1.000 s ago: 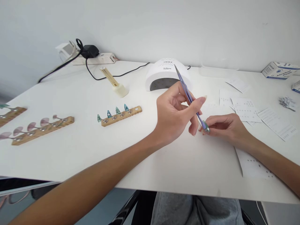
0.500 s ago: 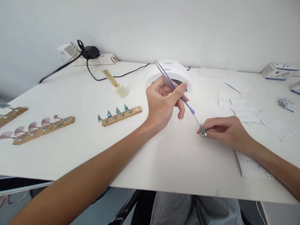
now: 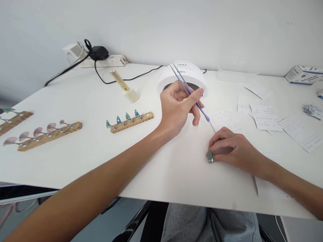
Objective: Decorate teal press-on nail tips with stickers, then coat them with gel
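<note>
Stretching across the view, a smooth white table (image 3: 181,174) is backed by a pale plain wall (image 3: 141,27). Above it two bare hands are held. By the left hand (image 3: 174,109), a slim blue-purple tool with two long prongs (image 3: 199,107) is gripped between thumb and fingers, its prongs pointed up and away. By the right hand (image 3: 237,149), a small green pointed nail tip with a shiny spot (image 3: 210,156) is pinched between thumb and fingertips, over the table's near part. The tool's thin metal end is directed at the right hand; whether contact is made there cannot quite be told.

Behind the left hand, a domed white lamp (image 3: 198,75) (lettered on top) is set near the wall. White printed paper sheets (image 3: 266,117) are scattered to the right. At left, pink pieces are carried by a long wooden bar (image 3: 52,136), and four teal ones by a shorter wooden bar (image 3: 133,123). Beyond these, a cream bottle with a gold cap (image 3: 131,95) is placed.
</note>
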Demonstrator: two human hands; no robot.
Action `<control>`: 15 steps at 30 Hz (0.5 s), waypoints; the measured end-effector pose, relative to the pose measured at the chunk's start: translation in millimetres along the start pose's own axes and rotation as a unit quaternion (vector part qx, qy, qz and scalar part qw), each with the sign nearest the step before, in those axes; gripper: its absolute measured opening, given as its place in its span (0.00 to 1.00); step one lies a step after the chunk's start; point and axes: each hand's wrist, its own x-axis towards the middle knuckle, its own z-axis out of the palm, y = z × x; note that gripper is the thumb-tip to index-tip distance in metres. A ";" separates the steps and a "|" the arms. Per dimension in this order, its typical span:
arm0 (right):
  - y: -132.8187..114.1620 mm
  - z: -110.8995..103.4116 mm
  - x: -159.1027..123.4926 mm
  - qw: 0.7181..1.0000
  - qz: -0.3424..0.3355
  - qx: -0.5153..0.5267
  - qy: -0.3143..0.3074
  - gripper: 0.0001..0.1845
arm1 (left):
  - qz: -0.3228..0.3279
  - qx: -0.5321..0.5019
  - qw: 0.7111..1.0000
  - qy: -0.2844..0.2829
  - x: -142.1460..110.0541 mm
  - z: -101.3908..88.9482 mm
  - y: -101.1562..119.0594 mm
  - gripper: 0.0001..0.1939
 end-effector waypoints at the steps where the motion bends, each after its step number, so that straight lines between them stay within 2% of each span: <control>1: -0.7 -0.5 0.4 1.000 0.006 -0.001 -0.001 0.07 | -0.001 0.002 1.000 0.000 0.0 0.2 0.1 0.15; 9: -1.1 -5.5 1.0 0.999 0.029 -0.027 -0.014 0.06 | 0.001 0.004 1.000 -0.012 0.5 -0.5 -0.3 0.15; 13: -3.5 -26.4 1.0 0.998 0.038 -0.024 -0.036 0.06 | -0.001 0.000 1.000 -0.021 2.0 -2.0 0.7 0.15; 15: -3.5 -40.4 2.2 0.999 0.035 -0.023 -0.005 0.04 | -0.014 0.008 1.000 -0.026 2.6 -2.9 1.4 0.15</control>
